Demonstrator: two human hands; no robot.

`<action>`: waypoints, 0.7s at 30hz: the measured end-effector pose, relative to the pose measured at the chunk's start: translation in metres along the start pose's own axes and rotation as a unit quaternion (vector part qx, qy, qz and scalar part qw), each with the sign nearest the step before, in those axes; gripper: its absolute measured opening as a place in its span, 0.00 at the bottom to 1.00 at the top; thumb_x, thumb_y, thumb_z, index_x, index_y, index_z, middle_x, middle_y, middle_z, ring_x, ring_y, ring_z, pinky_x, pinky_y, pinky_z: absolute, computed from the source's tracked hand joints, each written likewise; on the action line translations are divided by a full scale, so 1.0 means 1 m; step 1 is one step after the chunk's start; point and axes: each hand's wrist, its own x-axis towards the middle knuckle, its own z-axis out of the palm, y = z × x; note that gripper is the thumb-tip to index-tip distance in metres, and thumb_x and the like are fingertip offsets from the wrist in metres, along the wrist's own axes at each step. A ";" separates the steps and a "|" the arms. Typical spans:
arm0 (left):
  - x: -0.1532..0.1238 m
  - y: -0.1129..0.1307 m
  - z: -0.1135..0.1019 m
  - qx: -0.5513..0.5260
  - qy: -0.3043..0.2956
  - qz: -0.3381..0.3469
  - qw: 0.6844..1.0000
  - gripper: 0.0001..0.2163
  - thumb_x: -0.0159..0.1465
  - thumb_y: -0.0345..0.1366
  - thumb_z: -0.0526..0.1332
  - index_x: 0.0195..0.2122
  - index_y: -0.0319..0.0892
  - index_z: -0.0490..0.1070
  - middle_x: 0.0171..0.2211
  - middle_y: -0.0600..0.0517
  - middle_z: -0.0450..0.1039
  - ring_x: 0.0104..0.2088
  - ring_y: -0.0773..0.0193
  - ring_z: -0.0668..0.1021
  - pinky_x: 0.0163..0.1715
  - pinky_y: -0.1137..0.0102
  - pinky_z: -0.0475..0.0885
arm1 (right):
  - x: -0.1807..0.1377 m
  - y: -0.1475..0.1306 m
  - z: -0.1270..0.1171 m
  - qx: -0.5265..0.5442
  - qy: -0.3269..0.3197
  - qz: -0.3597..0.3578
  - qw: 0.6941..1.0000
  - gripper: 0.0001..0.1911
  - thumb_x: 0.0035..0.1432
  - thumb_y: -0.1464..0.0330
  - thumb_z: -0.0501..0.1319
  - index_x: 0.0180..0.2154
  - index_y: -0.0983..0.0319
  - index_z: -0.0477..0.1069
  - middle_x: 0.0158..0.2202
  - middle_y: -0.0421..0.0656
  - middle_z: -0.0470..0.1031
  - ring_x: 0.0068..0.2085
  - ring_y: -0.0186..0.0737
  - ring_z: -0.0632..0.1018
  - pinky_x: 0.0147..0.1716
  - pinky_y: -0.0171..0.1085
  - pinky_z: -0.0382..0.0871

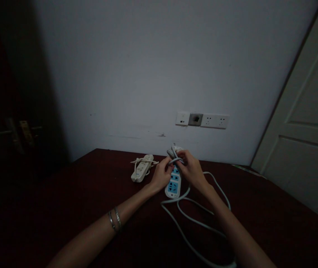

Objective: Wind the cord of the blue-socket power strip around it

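Note:
A white power strip (173, 186) with blue socket faces lies on the dark red table, its far end partly hidden by my hands. Its pale cord (175, 160) is looped around near that far end. My left hand (162, 173) pinches the cord from the left side. From the right, my right hand (189, 166) has its fingers closed on the same loops. The rest of the cord spreads in loose curves toward me, passing under my right forearm. Left of my hands, a second white power strip (143, 169) lies with its own cord wound around it.
The dark red table (114, 167) meets a pale wall (136, 82) at the back. Wall sockets (214, 121) sit low on that wall. A white panelled door (306, 123) stands at the right, and a dark door with a handle (26, 132) at the left.

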 end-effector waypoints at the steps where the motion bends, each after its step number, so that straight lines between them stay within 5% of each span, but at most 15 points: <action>1: -0.001 0.002 0.000 0.009 -0.010 0.011 1.000 0.07 0.59 0.26 0.52 0.35 0.40 0.67 0.34 0.52 0.69 0.37 0.64 0.71 0.40 0.71 0.65 | 0.001 0.000 0.001 0.020 -0.001 0.012 1.000 0.11 0.53 0.69 0.56 0.40 0.60 0.62 0.39 0.46 0.73 0.40 0.42 0.75 0.40 0.41 0.67; 5: -0.004 0.007 0.002 0.034 -0.028 0.034 0.998 0.11 0.56 0.24 0.52 0.37 0.42 0.69 0.38 0.51 0.70 0.41 0.62 0.71 0.44 0.69 0.64 | 0.002 0.004 0.003 0.113 -0.011 0.061 0.992 0.14 0.50 0.70 0.58 0.40 0.60 0.60 0.35 0.43 0.75 0.37 0.40 0.76 0.39 0.41 0.68; 12: 0.000 -0.003 0.002 0.025 -0.002 -0.036 0.999 0.04 0.57 0.29 0.56 0.32 0.40 0.69 0.32 0.52 0.71 0.34 0.63 0.72 0.37 0.71 0.65 | 0.003 0.001 -0.003 0.226 -0.098 0.101 0.964 0.30 0.47 0.69 0.60 0.52 0.59 0.53 0.42 0.46 0.73 0.39 0.39 0.76 0.40 0.41 0.69; 17: -0.001 -0.006 0.002 0.030 0.008 -0.033 0.999 0.06 0.58 0.30 0.55 0.35 0.39 0.69 0.33 0.50 0.73 0.34 0.63 0.73 0.36 0.71 0.66 | 0.005 -0.008 -0.001 0.042 -0.051 0.041 0.997 0.10 0.54 0.67 0.56 0.38 0.62 0.70 0.37 0.46 0.72 0.40 0.40 0.74 0.43 0.42 0.67; 21: -0.003 0.000 -0.001 0.085 0.003 -0.017 0.996 0.07 0.59 0.30 0.54 0.36 0.41 0.69 0.34 0.50 0.72 0.36 0.62 0.73 0.37 0.69 0.66 | 0.006 -0.009 0.001 -0.043 -0.004 0.023 0.999 0.08 0.53 0.68 0.57 0.31 0.63 0.74 0.38 0.48 0.69 0.41 0.43 0.72 0.42 0.42 0.67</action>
